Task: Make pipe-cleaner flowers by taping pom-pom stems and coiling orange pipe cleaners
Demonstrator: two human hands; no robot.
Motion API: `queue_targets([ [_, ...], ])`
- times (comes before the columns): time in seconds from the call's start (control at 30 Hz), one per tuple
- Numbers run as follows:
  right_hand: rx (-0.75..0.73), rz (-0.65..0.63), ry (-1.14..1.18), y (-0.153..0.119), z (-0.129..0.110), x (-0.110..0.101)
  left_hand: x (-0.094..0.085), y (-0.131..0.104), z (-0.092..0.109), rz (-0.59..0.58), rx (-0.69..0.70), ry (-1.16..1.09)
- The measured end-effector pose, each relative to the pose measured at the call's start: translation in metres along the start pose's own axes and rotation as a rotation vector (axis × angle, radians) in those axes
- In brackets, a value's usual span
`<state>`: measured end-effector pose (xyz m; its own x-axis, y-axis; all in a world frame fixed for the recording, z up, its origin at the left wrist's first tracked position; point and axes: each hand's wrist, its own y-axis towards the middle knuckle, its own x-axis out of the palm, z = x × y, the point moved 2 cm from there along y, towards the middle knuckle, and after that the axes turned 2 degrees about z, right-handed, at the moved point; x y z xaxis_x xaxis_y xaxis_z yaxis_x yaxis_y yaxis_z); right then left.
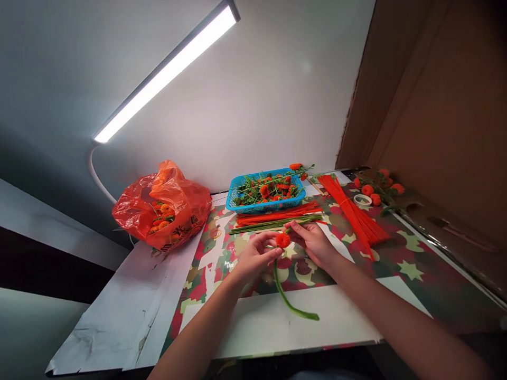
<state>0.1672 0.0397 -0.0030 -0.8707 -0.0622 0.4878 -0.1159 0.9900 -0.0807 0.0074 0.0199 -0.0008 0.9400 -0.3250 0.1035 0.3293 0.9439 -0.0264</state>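
1. The left hand (256, 257) holds an orange flower (282, 240) between thumb and fingers, above the patterned table cover (412, 271).
2. Under this flower, a green stem (284, 295) hangs and curves.
3. The right hand (316, 244) has its fingers pinched together on a small green piece (288, 229), just beside the flower.
4. Behind both hands I see green sticks (257, 227), and farther a blue basket (269, 207).
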Motion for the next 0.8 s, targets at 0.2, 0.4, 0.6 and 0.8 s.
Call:
queue_targets([
  [0.2, -0.008, -0.018, 0.01, -0.002, 0.002, 0.003, 0.003, 0.0, 0.002, 0.06, 0.067, 0.033],
  [0.4, -0.029, -0.025, -0.008, -0.005, 0.001, 0.007, 0.004, 0.0, 0.002, 0.156, 0.07, -0.017],
  [0.6, -0.078, -0.026, -0.068, -0.011, -0.006, 0.009, -0.001, 0.0, 0.003, 0.144, 0.115, -0.138],
  [0.8, 0.028, -0.065, -0.04, -0.012, -0.004, 0.01, -0.001, -0.001, 0.003, 0.035, 0.176, -0.197],
])
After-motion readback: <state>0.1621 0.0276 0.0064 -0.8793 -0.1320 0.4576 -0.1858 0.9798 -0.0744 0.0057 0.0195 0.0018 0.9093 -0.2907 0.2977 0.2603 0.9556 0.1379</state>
